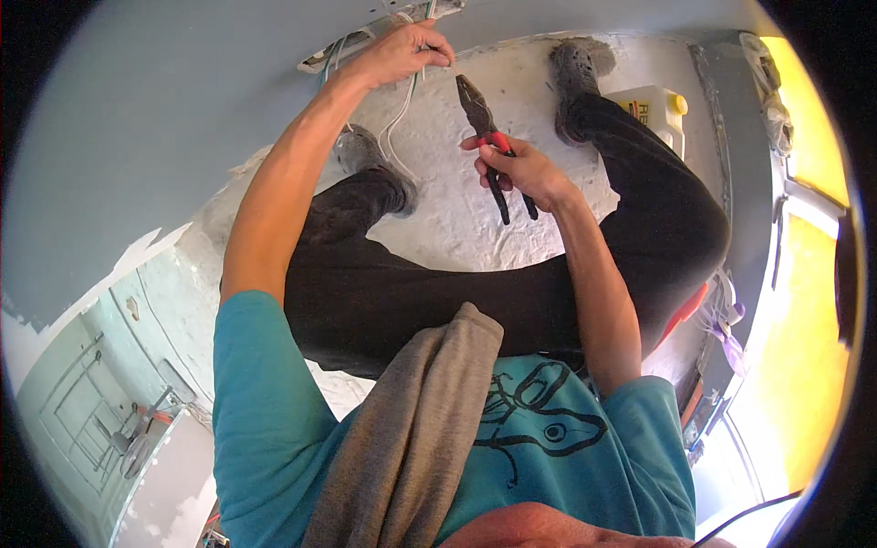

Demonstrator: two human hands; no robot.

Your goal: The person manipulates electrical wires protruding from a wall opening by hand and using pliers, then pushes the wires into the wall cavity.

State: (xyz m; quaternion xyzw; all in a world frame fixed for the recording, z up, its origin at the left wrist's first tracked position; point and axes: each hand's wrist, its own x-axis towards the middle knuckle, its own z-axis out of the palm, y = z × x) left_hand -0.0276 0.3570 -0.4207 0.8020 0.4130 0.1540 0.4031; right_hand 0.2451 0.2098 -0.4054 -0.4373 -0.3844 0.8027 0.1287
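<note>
My left hand (406, 57) is up by the wall, with thumb and fingertips pinched together on the end of a thin electrical wire (454, 68). My right hand (523, 171) grips a pair of pliers (476, 108) by their red and black handles. The dark metal jaws point up toward my left fingertips, close to the wire's end, and look closed; whether they touch the wire I cannot tell. Loose white wires (395, 128) hang below my left hand and curve down to the floor. Green and white wires (334, 53) come out of the wall beside it.
A rough opening (315, 62) is cut low in the grey wall (183, 100). My legs and shoes (574, 82) are spread around the pale floor (457, 219). A white jug with a yellow cap (674, 110) stands behind my right leg. A purple-and-white item (726, 333) lies farther right.
</note>
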